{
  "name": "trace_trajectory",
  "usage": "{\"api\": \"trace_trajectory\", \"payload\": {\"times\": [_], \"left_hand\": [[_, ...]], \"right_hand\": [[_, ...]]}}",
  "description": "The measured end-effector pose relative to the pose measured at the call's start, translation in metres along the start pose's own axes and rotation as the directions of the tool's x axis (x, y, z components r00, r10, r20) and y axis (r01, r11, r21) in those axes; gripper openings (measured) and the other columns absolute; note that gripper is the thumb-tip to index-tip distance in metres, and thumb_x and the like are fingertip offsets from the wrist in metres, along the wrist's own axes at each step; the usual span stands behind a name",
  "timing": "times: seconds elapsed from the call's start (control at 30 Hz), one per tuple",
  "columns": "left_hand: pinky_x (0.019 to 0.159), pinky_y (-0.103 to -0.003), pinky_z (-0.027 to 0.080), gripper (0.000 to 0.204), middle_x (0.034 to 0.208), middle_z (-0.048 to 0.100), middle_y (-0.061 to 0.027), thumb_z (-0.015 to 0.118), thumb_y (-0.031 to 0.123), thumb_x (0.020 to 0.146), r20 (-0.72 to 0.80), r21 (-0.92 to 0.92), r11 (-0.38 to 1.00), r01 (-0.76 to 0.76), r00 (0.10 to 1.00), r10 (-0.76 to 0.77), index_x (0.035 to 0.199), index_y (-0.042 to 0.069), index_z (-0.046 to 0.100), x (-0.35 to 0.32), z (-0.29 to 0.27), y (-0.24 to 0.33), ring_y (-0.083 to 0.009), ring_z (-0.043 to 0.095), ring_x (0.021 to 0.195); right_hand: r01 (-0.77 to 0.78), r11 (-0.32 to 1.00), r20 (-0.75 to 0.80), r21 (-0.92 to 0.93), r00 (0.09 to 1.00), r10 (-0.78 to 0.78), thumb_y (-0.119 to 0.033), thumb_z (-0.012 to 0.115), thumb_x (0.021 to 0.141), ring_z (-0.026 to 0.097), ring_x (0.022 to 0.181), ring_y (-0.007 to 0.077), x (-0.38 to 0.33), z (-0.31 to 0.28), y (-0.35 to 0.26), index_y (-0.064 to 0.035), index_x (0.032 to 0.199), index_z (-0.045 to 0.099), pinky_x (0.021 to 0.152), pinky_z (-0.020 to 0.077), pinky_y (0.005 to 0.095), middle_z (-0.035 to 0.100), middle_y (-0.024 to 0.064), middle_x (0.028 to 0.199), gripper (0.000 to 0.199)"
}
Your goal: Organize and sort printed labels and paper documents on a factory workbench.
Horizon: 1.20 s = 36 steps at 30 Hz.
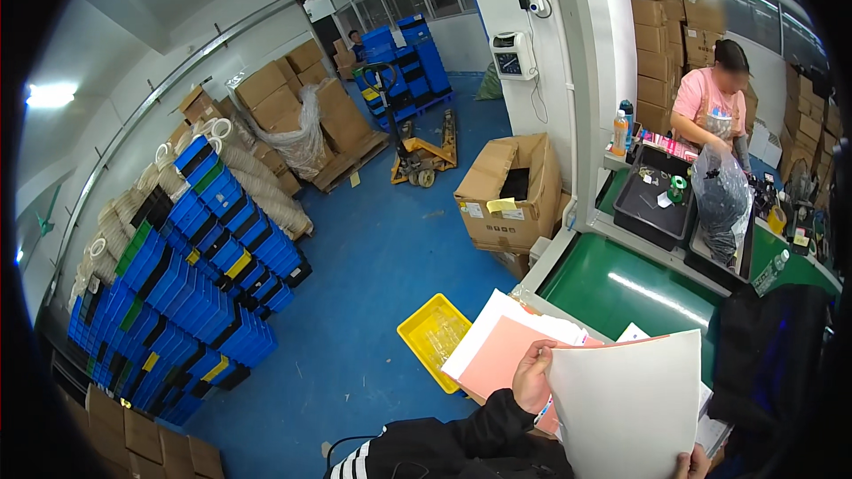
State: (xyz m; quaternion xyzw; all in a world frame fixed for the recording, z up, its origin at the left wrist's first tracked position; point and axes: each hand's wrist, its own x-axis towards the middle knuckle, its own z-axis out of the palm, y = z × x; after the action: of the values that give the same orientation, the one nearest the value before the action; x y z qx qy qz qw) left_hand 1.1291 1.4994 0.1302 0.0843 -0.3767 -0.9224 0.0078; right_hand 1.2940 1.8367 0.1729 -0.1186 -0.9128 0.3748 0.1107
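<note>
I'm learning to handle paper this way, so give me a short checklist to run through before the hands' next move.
1. Left hand gripping the white sheet: ok, at its left edge.
2. Right hand gripping it: ok, near the lower right corner.
3. White sheet's near face unmarked: ok, looks plain.
4. Its far face: cannot tell, turned away.
5. Pink paper squared with the white paper under it: not ok, edges offset.

Front sheet (626, 408) off-white; rear sheet (501, 357) pink; jacket (488, 430) black (white stripes); tray (415, 325) yellow; worktop (599, 275) green; floor (355, 302) blue.
</note>
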Motion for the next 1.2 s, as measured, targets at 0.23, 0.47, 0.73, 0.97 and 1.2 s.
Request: {"api": "trace_trajectory", "payload": {"times": [0.23,0.47,0.73,0.97,1.2], "left_hand": [[0.087,-0.032,0.043,0.019,0.1,0.054,-0.0095,0.036,0.02,0.102,-0.015,-0.067,0.998,0.008,1.0,-0.009,0.113,0.011,0.047,-0.001,-0.001,0.007,-0.0181,0.054,0.094],[0.086,-0.029,0.042,0.018,0.101,0.053,-0.0082,0.041,0.018,0.1,-0.07,-0.085,0.99,-0.108,0.992,0.103,0.112,0.007,0.049,0.0,-0.008,0.022,-0.016,0.052,0.09],[0.085,-0.027,0.042,0.016,0.099,0.053,-0.007,0.041,0.012,0.099,-0.118,-0.105,0.979,-0.177,0.979,0.164,0.111,0.007,0.051,0.002,-0.019,0.027,-0.0144,0.052,0.088],[0.084,-0.026,0.042,0.016,0.099,0.054,-0.0051,0.043,0.013,0.098,-0.192,-0.194,0.967,-0.167,0.973,0.13,0.111,0.008,0.051,-0.003,-0.012,0.031,-0.0135,0.052,0.087],[0.084,-0.027,0.043,0.015,0.1,0.053,-0.0053,0.041,0.016,0.099,-0.214,-0.174,0.971,-0.161,0.969,0.123,0.109,0.01,0.051,-0.007,-0.012,0.041,-0.014,0.052,0.086]], "right_hand": [[-0.009,1.0,0.185,0.011,0.983,0.007,-0.02,0.054,0.09,0.06,0.077,0.0307,0.038,-0.013,-0.025,0.006,0.103,0.063,0.073,0.0476,0.0363,0.065,0.0207,0.088,0.03],[0.124,0.991,0.191,0.045,0.973,-0.13,-0.018,0.052,0.092,0.059,0.071,0.0281,0.033,-0.005,-0.046,0.0044,0.097,0.065,0.068,0.0476,0.0353,0.066,0.0188,0.08,0.027],[0.008,0.991,0.301,-0.135,0.953,0.033,-0.018,0.051,0.093,0.059,0.069,0.0276,0.032,-0.008,-0.049,0.0046,0.097,0.065,0.066,0.0479,0.0358,0.067,0.0181,0.082,0.027],[0.077,0.975,0.318,-0.206,0.948,-0.007,-0.018,0.055,0.089,0.054,0.061,0.0253,0.034,-0.023,-0.061,0.0028,0.087,0.066,0.06,0.0447,0.0358,0.065,0.0175,0.075,0.024],[0.15,0.988,0.103,-0.037,0.984,-0.146,-0.017,0.058,0.088,0.05,0.053,0.0259,0.037,-0.025,-0.068,0.0033,0.089,0.066,0.054,0.0426,0.0339,0.063,0.0186,0.069,0.022]]}}
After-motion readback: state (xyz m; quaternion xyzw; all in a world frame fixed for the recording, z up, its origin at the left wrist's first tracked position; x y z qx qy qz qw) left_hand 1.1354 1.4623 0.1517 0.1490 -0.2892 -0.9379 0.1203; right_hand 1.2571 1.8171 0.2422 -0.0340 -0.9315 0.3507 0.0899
